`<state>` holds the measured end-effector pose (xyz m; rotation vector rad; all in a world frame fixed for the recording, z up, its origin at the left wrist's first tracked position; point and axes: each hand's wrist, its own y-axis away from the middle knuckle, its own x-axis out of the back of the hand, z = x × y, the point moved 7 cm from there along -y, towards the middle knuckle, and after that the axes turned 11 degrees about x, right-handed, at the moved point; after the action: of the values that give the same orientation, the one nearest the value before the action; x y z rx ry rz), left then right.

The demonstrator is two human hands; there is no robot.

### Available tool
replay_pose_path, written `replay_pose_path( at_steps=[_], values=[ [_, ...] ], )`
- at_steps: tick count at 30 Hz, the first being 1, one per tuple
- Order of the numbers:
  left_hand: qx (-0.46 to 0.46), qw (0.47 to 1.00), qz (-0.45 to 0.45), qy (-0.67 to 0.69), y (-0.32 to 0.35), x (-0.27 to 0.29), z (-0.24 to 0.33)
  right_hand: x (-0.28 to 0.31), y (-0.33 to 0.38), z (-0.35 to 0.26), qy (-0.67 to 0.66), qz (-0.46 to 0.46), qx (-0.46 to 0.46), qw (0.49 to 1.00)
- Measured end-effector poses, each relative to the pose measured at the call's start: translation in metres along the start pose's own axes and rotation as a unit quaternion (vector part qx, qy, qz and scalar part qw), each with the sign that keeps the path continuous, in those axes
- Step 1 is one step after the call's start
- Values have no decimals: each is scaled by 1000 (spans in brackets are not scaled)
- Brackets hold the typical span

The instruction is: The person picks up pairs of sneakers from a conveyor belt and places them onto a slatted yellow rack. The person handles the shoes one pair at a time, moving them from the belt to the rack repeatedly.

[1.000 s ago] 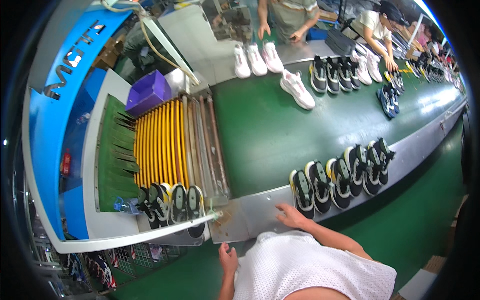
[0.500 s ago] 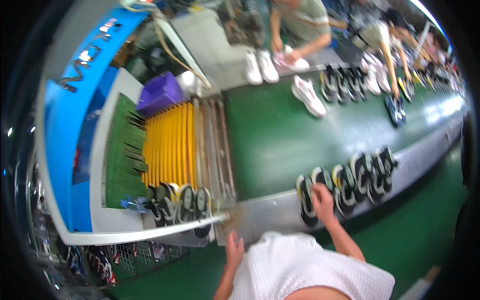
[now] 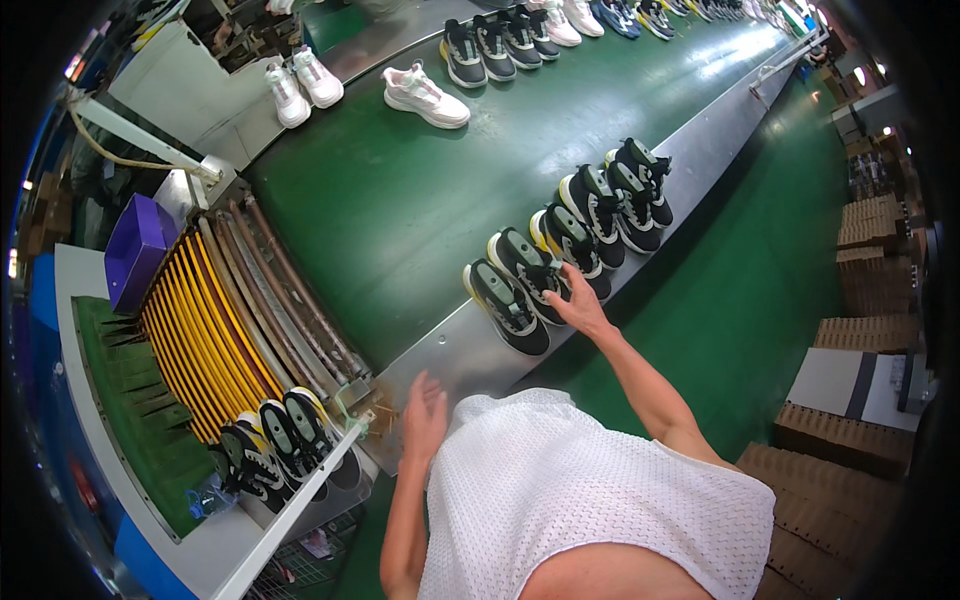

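A row of black, grey and yellow sneakers stands along the metal edge of the green conveyor belt. My right hand [image 3: 578, 303] is at the near end of this row, thumb and fingers apart, beside the second sneaker [image 3: 524, 272]. Whether the fingertips touch it I cannot tell. The nearest sneaker [image 3: 506, 308] stands just left of it. My left hand [image 3: 425, 416] is raised in front of the belt's metal edge, near its corner, fingers stretched and holding nothing.
Yellow rollers [image 3: 207, 330] continue left of the green belt [image 3: 350, 230]. More black sneakers [image 3: 285, 440] stand beside them, behind a white rail [image 3: 300, 510]. White sneakers [image 3: 425, 95] and dark ones [image 3: 478, 52] stand on the far side. Stacked brown cartons [image 3: 820, 510] are at the right.
The view has swung to the right, bringing the cartons in. My right hand has shifted from over the nearest sneakers to beside the second one. My left hand has risen slightly.
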<state>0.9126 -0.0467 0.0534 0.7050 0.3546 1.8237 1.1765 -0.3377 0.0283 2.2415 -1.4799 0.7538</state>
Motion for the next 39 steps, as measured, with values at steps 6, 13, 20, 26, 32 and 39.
replay_pose_path(
  at_steps=[6, 13, 20, 26, 32, 39],
  values=[
    [27, 996, -83, -11, -92, -81, 36, -42, -32, 19, -53, 3, -11, 999],
    [126, 987, 99, 8, -152, -162, 81, -75, -36, 54, -98, 43, -61, 992],
    [43, 995, 86, 2, -143, -161, 68, -73, -31, 43, -113, 54, -66, 990],
    [30, 999, 15, 4, -152, -160, 49, -73, -31, 65, -39, 21, -83, 996],
    [64, 993, -96, 14, -152, -137, 31, -65, -34, 58, -27, 69, -28, 997],
    [129, 986, -107, -11, -141, -102, 18, -67, -47, 68, -102, -9, -134, 986]
  ],
)
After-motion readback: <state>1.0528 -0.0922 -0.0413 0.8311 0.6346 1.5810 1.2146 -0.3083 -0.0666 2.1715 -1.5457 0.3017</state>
